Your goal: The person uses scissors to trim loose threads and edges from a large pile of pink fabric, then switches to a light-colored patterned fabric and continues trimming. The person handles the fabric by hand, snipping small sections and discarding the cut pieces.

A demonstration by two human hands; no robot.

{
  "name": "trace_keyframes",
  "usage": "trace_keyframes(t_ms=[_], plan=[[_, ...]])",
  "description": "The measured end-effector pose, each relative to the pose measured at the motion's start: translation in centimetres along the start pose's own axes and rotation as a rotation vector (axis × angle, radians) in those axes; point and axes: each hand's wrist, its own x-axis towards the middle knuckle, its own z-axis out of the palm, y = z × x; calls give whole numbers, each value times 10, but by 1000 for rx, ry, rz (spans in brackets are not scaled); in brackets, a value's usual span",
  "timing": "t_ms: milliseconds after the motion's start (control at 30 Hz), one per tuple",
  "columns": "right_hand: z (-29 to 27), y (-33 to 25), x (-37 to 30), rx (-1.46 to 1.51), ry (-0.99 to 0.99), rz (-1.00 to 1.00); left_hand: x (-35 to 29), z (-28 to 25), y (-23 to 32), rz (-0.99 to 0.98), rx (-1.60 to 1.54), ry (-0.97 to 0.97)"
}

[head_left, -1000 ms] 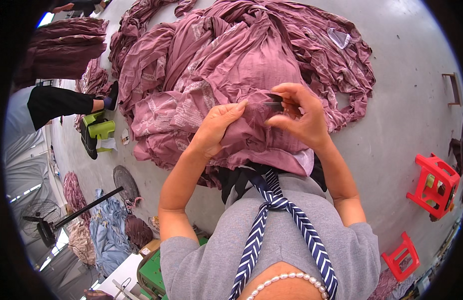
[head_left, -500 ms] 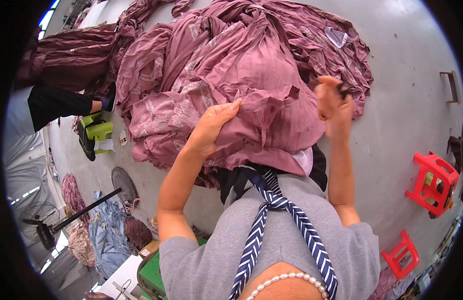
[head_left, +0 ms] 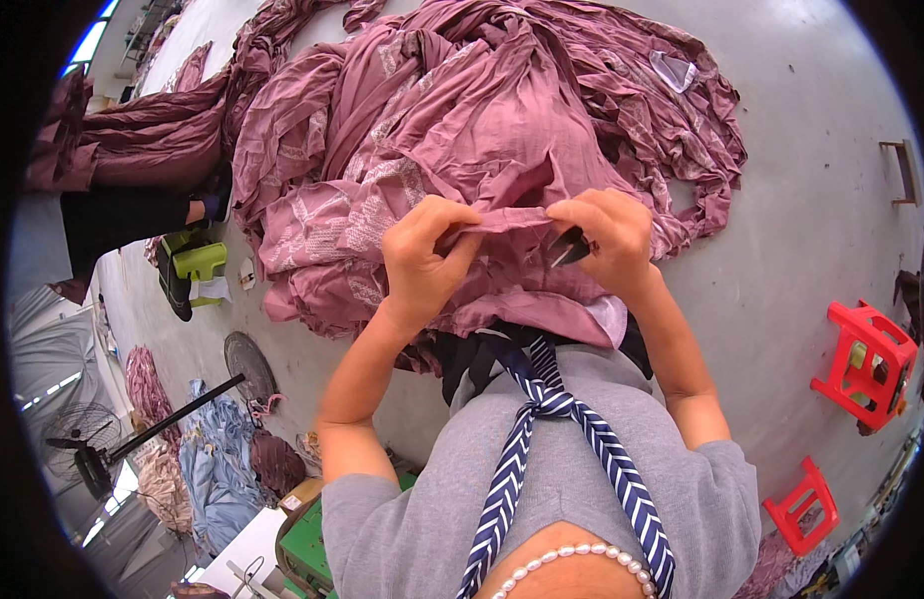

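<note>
A large heap of mauve fabric [head_left: 522, 120] with pale woven patterns spreads before me and over my lap. My left hand [head_left: 427, 250] pinches one end of a folded edge of this fabric. Just to its right, my right hand [head_left: 612, 235] pinches the other end, so a short stretch of edge runs between them. Small dark thread snips [head_left: 570, 247] stick out below my right fingers, blades pointing down and left; their handle is hidden in the palm.
A person's black-trousered leg [head_left: 123, 225] is at the left, beside a green stool [head_left: 201, 262]. Red plastic stools [head_left: 861, 364] stand at the right. A black fan [head_left: 93, 464] and piles of blue cloth [head_left: 218, 469] are at the lower left.
My right hand has come down and left from beside the heap and taken hold of the fabric edge. My left hand has turned inward, still gripping the cloth.
</note>
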Motion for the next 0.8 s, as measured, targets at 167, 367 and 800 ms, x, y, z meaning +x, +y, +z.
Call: trace_keyframes(t_ms=[167, 367, 800], plan=[[6, -6, -10, -63, 42, -129, -10, 21, -2, -257, -696, 128], [9, -6, -17, 20, 39, 6, -10, 31, -6, -372, -1060, 148], [-19, -31, 5, 46, -2, 239, -16, 33, 0, -594, -1084, 201]])
